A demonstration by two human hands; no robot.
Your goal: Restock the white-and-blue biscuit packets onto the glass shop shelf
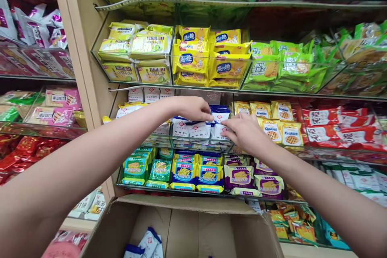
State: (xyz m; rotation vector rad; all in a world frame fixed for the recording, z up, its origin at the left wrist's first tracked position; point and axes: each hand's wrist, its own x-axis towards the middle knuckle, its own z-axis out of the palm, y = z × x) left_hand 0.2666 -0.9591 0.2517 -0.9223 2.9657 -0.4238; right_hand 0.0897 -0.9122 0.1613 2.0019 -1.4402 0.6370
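Note:
My left hand (193,108) reaches over the middle shelf bin, its fingers curled down at the left edge of a white-and-blue snack packet (220,115). What its fingertips hold, if anything, is hidden. From the right, my right hand (246,131) grips a front white-and-blue snack packet (218,130), with fingertips on its right side. More packets of this kind (199,130) stand in a row to the left, behind the clear bin front. Below my hands is an open cardboard box (184,227) with several white-and-blue packets (148,244) inside.
Yellow snack packs (190,58) fill the shelf above, under a glass shelf edge (211,0). Cookie packs (292,133) sit right of my right hand. Blue-and-yellow packs (184,169) and purple packs (238,177) line the shelf below. A wooden upright (81,48) stands at left.

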